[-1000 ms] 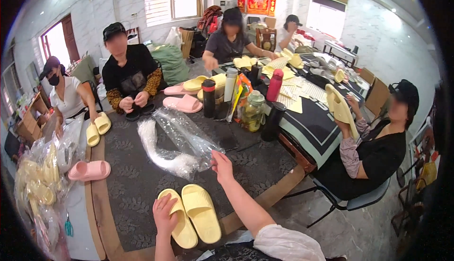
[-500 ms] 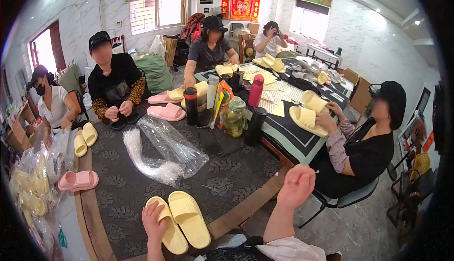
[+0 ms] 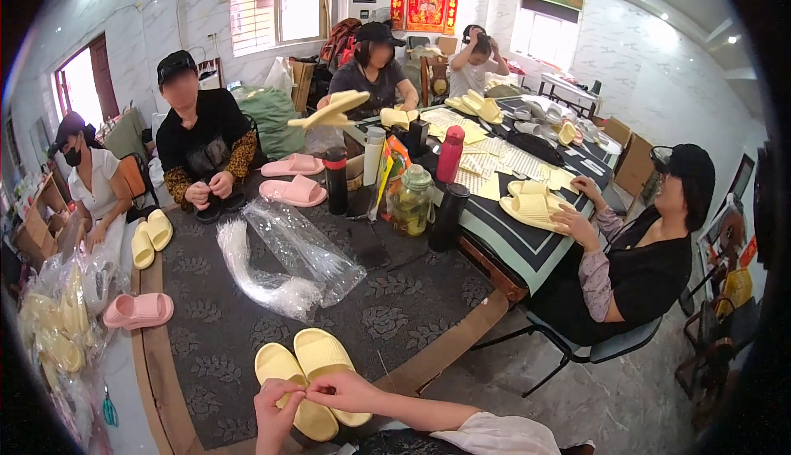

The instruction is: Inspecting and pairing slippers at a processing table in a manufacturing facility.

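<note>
A pair of pale yellow slide slippers lies side by side on the dark patterned table cover, toes pointing away from me. Over their near halves, my left hand and my right hand meet, thumbs and fingertips pinched together at the inner edges of the slippers. Whatever sits between the fingertips is too small to make out. Just above my right wrist a faint thin line shows against the cover. Farther up the table lies a bundle of thin white plastic strands beside a clear plastic bag.
Pink slippers and yellow slippers stand along the left edge, near bagged slippers. Bottles and a jar stand at the back right. Several co-workers sit around; a yellow slipper is up in the air before one.
My right hand has come down from the right to meet my left hand, which has left the left slipper's strap. Across the table, yellow slippers have risen off the surface.
</note>
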The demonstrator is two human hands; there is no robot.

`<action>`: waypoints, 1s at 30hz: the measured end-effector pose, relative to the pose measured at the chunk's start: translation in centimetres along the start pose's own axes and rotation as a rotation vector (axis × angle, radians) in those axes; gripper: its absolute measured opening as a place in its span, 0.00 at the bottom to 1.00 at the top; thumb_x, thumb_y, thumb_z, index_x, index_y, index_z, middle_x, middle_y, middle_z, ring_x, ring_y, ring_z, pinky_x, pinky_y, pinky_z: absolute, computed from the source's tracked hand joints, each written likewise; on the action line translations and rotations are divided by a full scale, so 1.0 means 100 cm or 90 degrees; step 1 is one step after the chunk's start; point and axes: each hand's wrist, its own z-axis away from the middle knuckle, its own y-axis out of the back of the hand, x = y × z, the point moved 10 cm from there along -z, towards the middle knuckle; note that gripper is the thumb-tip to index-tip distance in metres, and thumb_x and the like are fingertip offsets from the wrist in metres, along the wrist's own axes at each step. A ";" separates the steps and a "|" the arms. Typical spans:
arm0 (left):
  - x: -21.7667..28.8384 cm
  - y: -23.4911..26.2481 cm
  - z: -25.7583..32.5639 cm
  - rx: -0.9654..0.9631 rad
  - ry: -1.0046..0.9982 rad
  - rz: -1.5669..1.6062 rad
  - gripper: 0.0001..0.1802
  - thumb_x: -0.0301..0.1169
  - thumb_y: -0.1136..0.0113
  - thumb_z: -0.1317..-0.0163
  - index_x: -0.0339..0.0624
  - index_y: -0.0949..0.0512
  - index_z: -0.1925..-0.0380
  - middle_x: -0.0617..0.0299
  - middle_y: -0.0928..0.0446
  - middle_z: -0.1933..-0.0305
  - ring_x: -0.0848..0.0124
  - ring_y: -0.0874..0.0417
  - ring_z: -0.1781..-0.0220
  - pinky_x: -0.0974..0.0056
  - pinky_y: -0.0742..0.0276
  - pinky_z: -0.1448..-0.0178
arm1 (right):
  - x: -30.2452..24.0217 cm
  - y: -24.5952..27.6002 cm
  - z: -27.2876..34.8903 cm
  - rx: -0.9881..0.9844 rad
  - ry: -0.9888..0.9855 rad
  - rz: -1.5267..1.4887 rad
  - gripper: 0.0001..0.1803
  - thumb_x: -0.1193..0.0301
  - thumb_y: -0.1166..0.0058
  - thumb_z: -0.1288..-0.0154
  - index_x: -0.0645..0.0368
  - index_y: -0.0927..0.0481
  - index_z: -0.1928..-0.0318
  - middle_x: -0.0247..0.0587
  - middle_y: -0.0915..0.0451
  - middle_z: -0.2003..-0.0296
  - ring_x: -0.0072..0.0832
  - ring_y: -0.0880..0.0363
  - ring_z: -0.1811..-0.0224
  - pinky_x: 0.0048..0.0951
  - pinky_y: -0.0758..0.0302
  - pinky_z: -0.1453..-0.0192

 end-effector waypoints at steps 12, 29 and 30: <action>-0.035 0.000 0.022 0.051 0.155 0.058 0.06 0.26 0.33 0.45 0.35 0.18 0.69 0.58 0.18 0.68 0.67 0.17 0.63 0.66 0.23 0.57 | 0.028 -0.010 0.013 -0.051 -0.186 0.015 0.11 0.65 0.40 0.38 0.60 0.14 0.62 0.36 0.16 0.73 0.18 0.21 0.71 0.24 0.25 0.65; -0.038 0.070 -0.012 0.116 0.028 -0.266 0.10 0.24 0.41 0.43 0.39 0.21 0.60 0.55 0.21 0.58 0.55 0.22 0.53 0.57 0.26 0.48 | 0.039 -0.018 0.013 0.002 -0.164 0.195 0.14 0.59 0.43 0.42 0.56 0.14 0.71 0.41 0.17 0.77 0.40 0.17 0.74 0.37 0.22 0.67; -0.043 0.068 -0.019 0.093 0.036 -0.276 0.11 0.23 0.43 0.42 0.39 0.21 0.58 0.55 0.21 0.57 0.54 0.23 0.52 0.56 0.27 0.47 | 0.037 -0.021 0.005 0.009 -0.146 0.205 0.14 0.59 0.44 0.41 0.57 0.15 0.72 0.43 0.18 0.78 0.41 0.18 0.74 0.39 0.22 0.68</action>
